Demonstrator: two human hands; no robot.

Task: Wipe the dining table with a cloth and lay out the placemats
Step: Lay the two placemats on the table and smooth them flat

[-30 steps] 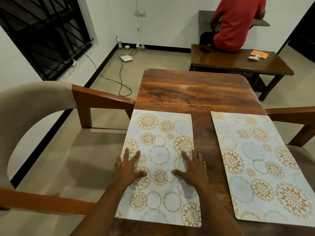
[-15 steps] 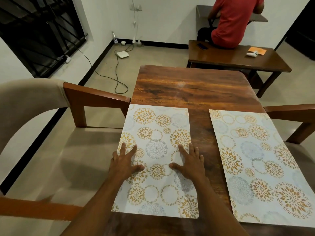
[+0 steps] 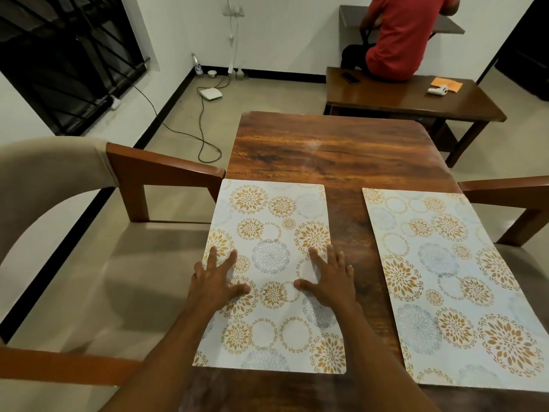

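Two white placemats with gold and grey flower circles lie on the brown wooden dining table [image 3: 326,150]. The left placemat [image 3: 273,215] lies along the table's left edge, and both my hands press flat on it. My left hand [image 3: 215,282] rests on its left side with fingers spread. My right hand [image 3: 329,278] lies on its right side, its outer fingers reaching over the mat's edge onto the wood. The right placemat [image 3: 445,281] lies apart, untouched. No cloth is visible.
A chair with a beige back and wooden arms [image 3: 160,168] stands at the table's left; another chair arm [image 3: 505,188] is at the right. Beyond the table a person in a red shirt [image 3: 398,34] sits on a low wooden table [image 3: 410,96]. Cables [image 3: 205,138] trail across the floor.
Both hands stay flat on the left placemat in nearly the same spot. The view has shifted a little; the mats look unmoved on the table.
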